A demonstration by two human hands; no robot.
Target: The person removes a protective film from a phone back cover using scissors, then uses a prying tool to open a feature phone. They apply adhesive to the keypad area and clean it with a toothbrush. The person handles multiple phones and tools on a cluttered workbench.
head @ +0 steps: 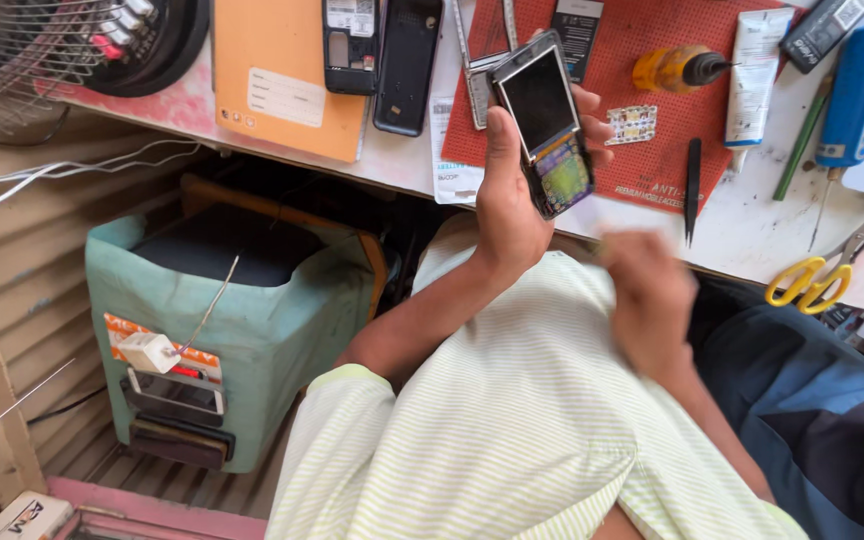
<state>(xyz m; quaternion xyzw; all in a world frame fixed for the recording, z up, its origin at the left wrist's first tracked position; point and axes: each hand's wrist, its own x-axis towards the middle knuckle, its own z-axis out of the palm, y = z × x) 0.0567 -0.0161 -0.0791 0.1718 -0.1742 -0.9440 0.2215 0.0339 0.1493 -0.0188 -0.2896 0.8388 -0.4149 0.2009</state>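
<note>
My left hand (507, 205) holds a small disassembled mobile phone (544, 120) upright over the table edge. Its dark screen is on top and a bare circuit board shows below. My thumb lies along the phone's left side. My right hand (647, 300) hovers lower right of the phone, over my lap. It is motion-blurred with its fingers curled; whether it holds something small cannot be told. I wear a pale green striped shirt.
On the table lie a red work mat (652, 150), black tweezers (692, 185), an orange bottle (674, 68), a white tube (757, 70), a blue tool (857, 90), yellow-handled scissors (810, 282), an orange envelope (287, 75) and black phone shells (407, 65). A teal-covered box (252, 330) stands below.
</note>
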